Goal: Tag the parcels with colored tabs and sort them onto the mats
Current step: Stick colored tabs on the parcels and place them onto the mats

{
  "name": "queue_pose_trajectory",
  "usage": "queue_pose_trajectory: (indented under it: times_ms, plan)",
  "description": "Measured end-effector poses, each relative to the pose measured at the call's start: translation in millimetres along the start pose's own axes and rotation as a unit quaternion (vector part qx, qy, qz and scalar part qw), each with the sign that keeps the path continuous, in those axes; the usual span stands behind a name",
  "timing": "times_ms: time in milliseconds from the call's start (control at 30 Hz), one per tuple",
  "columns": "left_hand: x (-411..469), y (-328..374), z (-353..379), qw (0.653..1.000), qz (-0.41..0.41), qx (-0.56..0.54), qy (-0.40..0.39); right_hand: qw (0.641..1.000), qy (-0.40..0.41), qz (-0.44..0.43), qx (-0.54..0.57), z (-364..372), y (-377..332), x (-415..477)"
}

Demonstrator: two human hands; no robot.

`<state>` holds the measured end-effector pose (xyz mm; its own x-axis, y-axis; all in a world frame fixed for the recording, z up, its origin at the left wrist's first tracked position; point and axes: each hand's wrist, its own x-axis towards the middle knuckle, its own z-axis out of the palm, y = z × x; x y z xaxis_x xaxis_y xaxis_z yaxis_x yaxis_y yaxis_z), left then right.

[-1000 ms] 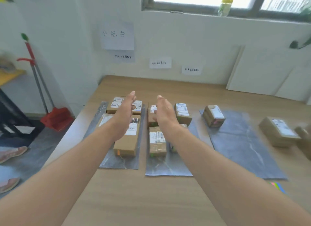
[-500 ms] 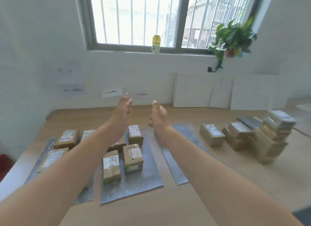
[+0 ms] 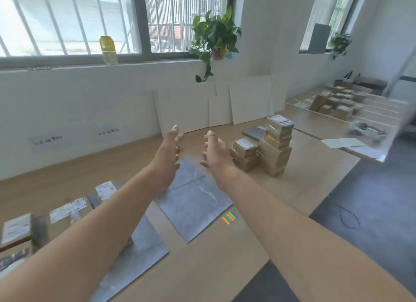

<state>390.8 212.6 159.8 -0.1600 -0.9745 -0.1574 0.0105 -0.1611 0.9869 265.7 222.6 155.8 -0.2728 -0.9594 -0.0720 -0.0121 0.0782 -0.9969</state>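
Hands lead the view: the left hand (image 3: 167,154) and the right hand (image 3: 216,154) are raised side by side over the wooden table (image 3: 292,189), palms facing each other, fingers spread and loosely curled, holding nothing and touching nothing; a thin ring shows on 1 left finger. Beneath them lies a flat grey mat (image 3: 195,196) with a marbled, creased surface, bare of parcels, its corners squared against the pale wood grain. Just off its near right corner sits a small fan of colored tabs (image 3: 229,217), orange, pink, green and blue strips lying flat on the table. Beyond the right hand stands a stack of parcels (image 3: 273,148), brown cardboard boxes with glossy tape and white labels, piled unevenly and well apart from the mat. To the left, a second grey mat (image 3: 146,241) runs under the left forearm, and more labelled parcels (image 3: 67,211) rest at the lower left, blurred. Open wood stretches between the mat and the stack, and the table's right edge drops to a dark floor (image 3: 371,211). A potted plant (image 3: 213,36) hangs by the barred window.
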Motion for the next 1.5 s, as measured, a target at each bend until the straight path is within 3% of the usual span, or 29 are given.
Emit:
queue_pose_trajectory:
  times_ms: [233,467,633,1233,1500]
  plan:
    - [32,-14,112,0.999,0.003,-0.015,-0.037,1.000,0.017,0.010,-0.008,-107,17,44]
    - [68,-29,220,0.999,-0.022,-0.032,0.008,0.999,0.006,0.037,0.004,-217,40,104]
    - [102,-31,260,0.999,-0.046,-0.014,0.017,0.999,-0.009,0.049,0.010,-257,48,142]
    - [289,-109,218,0.989,-0.113,-0.058,0.071,0.988,-0.049,0.131,-0.061,-208,116,315]
    - [352,-140,211,0.971,-0.166,-0.075,0.152,0.978,-0.110,0.159,-0.082,-181,153,387]
